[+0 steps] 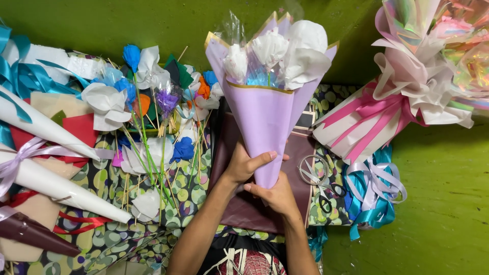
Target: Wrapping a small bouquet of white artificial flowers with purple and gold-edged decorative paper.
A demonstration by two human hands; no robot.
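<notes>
- Both hands grip the narrow foot of a lilac paper bouquet (pixel 265 109): the left hand (pixel 245 164) is wrapped round its left side with the thumb laid across the front, and the right hand (pixel 276 195) is clenched round the tip just below.
- The bouquet stands upright over the middle of the floor work area, above a maroon sheet (pixel 239 203) spread on a patterned cloth (pixel 188 188).
- It looks light and easily crushed. The cone is thin paper with a gold edge, lined with clear film, and would crease under a hard squeeze; the stiff gathered foot where the hands sit seems the safest place to hold.
- Inside the cone sit white paper flowers (pixel 290 51) with a touch of blue among them, all soft and fragile.
- At the cloth's far left side, loose paper flowers on sticks (pixel 153 107) stand bunched in white, blue, orange and purple.
- Scissors (pixel 318 181) lie on the cloth just right of the hands.
- A finished pink-ribboned bouquet (pixel 407 86) lies toward the far right corner, with teal ribbon (pixel 372 198) below it.
- White paper cones (pixel 56 188) lie along the left edge.
</notes>
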